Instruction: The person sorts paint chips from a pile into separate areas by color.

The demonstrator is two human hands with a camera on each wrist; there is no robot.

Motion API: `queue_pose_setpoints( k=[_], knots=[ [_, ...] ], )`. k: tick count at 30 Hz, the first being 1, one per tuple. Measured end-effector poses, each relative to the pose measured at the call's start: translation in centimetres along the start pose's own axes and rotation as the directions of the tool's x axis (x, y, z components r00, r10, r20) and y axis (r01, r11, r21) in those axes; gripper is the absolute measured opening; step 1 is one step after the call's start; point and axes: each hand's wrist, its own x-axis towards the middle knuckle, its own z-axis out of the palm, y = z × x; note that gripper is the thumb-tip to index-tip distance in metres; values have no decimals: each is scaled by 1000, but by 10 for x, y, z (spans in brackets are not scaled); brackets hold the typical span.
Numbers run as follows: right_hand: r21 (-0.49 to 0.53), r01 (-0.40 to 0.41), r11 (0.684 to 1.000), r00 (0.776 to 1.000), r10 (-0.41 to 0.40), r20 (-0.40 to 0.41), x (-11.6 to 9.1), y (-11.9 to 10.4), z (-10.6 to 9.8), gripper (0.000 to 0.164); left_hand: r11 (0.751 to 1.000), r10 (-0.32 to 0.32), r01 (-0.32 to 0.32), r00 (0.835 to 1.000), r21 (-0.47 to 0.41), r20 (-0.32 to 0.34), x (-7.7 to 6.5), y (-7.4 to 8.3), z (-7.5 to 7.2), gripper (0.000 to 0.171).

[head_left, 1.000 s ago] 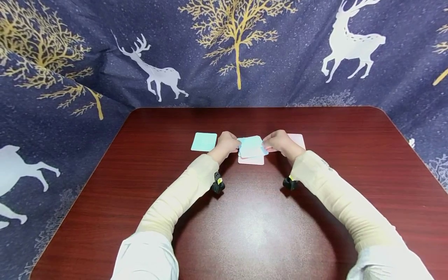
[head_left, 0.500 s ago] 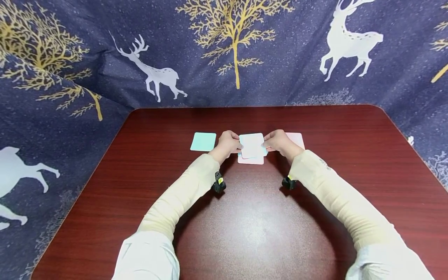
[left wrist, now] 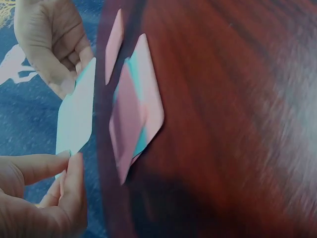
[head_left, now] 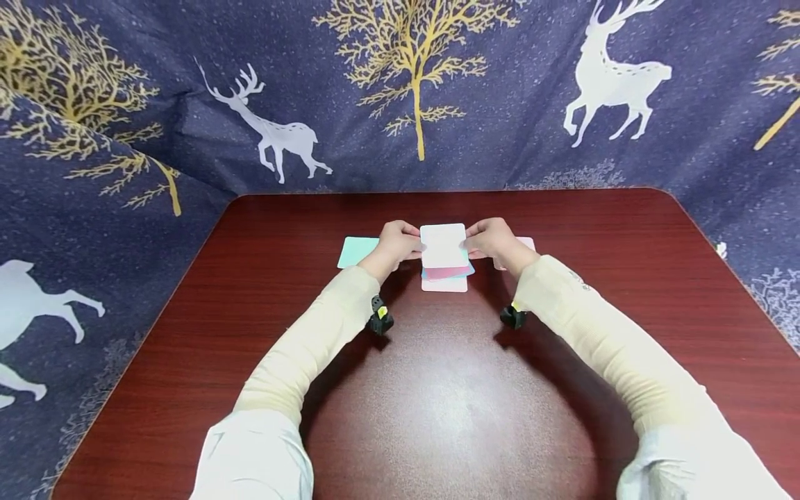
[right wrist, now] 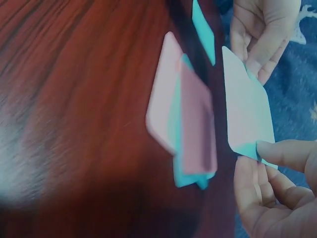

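Left hand (head_left: 398, 244) and right hand (head_left: 492, 240) pinching opposite edges of a pale card (head_left: 444, 245), raised above overlapping cards (head_left: 446, 273), arms (head_left: 315, 340) outstretched

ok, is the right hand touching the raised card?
Touching. The right wrist view shows it: the right hand pinches the edge of the raised card, thumb over the near face and fingers behind.

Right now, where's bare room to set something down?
The table is bare between the sleeves, short of the pile, and outside each sleeve. Crowded around the pile: left hand and right hand hold a pale card, with a green card left and a pink card right.
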Motion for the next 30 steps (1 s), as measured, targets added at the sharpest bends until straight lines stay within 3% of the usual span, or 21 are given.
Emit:
queue_pose_setpoints(
  k=[6, 15, 23, 30],
  knots=[
    [57, 19, 998, 1000, -19, 5, 2, -29, 11, 34, 999, 38, -39, 999, -11, -37, 0, 14, -30, 34],
    [263, 54, 963, 999, -54, -6, 8, -61, 46, 20, 996, 69, -62, 990, 63, -122, -3, 29, -75, 33],
    [338, 21, 941, 1000, -21, -4, 21, -70, 79, 22, 990, 74, -51, 983, 132, -170, 1, 20, -102, 33],
    [368, 1, 930, 1000, 9, -28, 29, -65, 104, 17, 988, 69, -34, 969, 149, -238, 7, 4, -112, 31]
  ],
)
